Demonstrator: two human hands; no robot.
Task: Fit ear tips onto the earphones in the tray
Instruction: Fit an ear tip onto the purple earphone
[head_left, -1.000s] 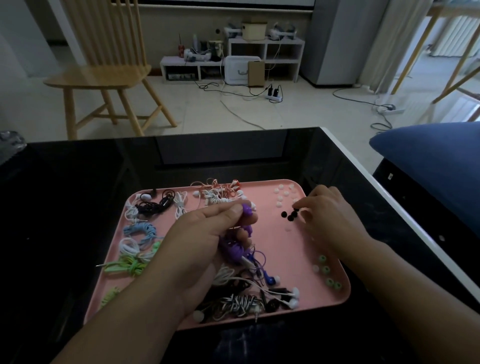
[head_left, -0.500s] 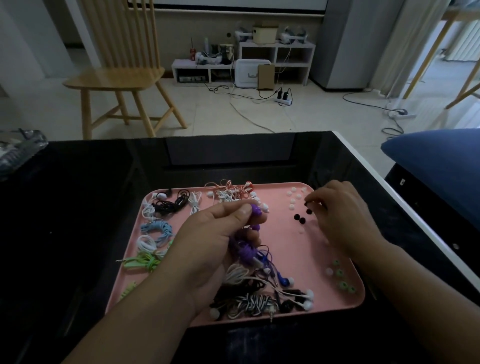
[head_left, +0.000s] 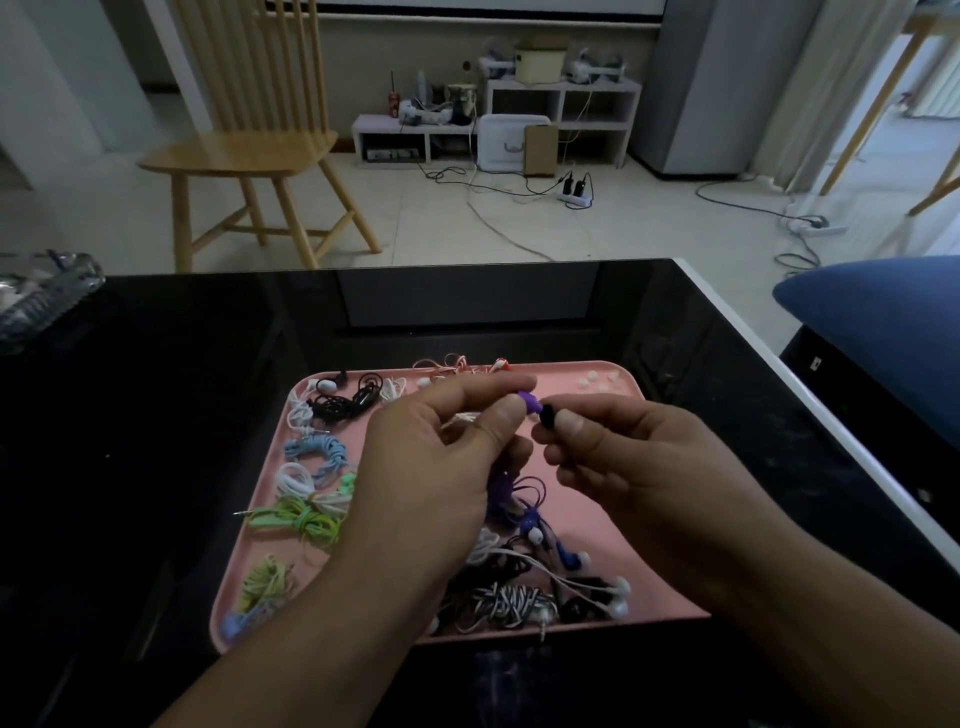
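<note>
A: What does each hand hold?

B: The left hand (head_left: 447, 447) pinches a purple earbud (head_left: 529, 400) between thumb and forefinger; its purple cable (head_left: 503, 491) trails down to the tray. The right hand (head_left: 623, 457) pinches a black ear tip (head_left: 548, 417) at its fingertips, just beside the earbud's end.

A: And what lies beneath them?

B: A pink tray (head_left: 587, 499) on a black table (head_left: 182, 415). It carries coiled earphones: black (head_left: 343, 402), light blue (head_left: 317, 449), green (head_left: 301, 519) and a black-and-white striped set (head_left: 506, 597). Loose white ear tips (head_left: 597, 383) lie in the far right corner.

A: Beyond the table?

B: A wooden chair (head_left: 249, 150) stands on the tiled floor.
</note>
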